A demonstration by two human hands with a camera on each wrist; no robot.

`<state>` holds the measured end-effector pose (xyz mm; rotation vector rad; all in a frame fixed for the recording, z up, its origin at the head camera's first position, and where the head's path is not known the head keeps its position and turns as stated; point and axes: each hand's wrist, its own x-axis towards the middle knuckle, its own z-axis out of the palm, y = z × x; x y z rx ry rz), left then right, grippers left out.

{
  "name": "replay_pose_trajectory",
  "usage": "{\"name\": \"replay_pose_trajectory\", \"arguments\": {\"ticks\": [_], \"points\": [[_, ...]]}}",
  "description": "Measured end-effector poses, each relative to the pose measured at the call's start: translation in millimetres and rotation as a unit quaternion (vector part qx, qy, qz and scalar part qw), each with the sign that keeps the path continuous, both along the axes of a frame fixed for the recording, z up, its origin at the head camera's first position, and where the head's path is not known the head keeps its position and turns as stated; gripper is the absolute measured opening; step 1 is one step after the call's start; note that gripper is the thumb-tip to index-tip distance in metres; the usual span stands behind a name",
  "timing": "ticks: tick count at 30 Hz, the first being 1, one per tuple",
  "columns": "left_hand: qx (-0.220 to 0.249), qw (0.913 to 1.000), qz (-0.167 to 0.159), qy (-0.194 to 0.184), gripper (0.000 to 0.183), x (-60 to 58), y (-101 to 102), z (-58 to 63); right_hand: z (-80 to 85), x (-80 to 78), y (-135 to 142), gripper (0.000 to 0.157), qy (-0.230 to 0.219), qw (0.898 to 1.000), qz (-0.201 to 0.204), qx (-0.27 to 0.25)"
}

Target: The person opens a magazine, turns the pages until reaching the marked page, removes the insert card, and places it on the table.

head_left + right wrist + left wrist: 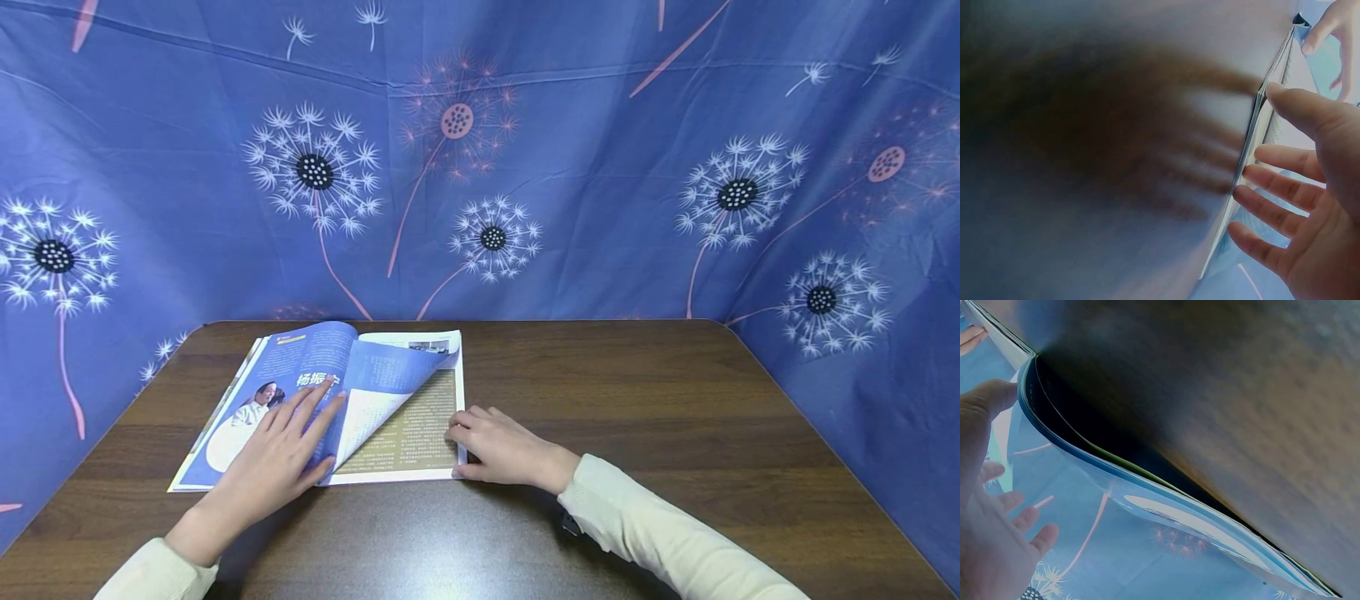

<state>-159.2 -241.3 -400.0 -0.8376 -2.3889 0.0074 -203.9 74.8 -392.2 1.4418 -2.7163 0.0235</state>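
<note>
An open magazine [315, 333] lies on the left part of the table. My left hand [270, 458] rests with spread fingers on its blue left page, which carries a picture of a person and large white characters. A blue-and-white leaf [386, 371] stands curled up from the middle, partly covering an olive page of text [427, 429]. My right hand [502, 450] is at the magazine's right edge, fingers loosely bent and touching the border. In the right wrist view, the thumb and fingers of my right hand [1310, 187] lie along the page edges. In the left wrist view, the thumb of my left hand [991, 537] touches the bulging pages.
The dark brown wooden table [637, 400] stretches to the right and in front of the magazine. Behind it and at the sides hangs a blue cloth [585, 200] with dandelion prints. A small black object [571, 523] shows under the right sleeve.
</note>
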Motion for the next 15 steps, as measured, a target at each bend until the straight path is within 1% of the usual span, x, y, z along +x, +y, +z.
{"name": "replay_pose_trajectory", "arguments": {"ticks": [8,15], "points": [[-0.016,0.9996,-0.023,0.002,0.061,-0.5,0.9,-0.6,1.3,1.4,0.3,0.048,-0.002,1.000,0.000,0.006],[-0.015,0.9994,-0.030,0.004,0.059,0.1,1.4,-2.5,0.8,1.1,0.2,0.051,-0.001,1.000,0.001,0.012]]}}
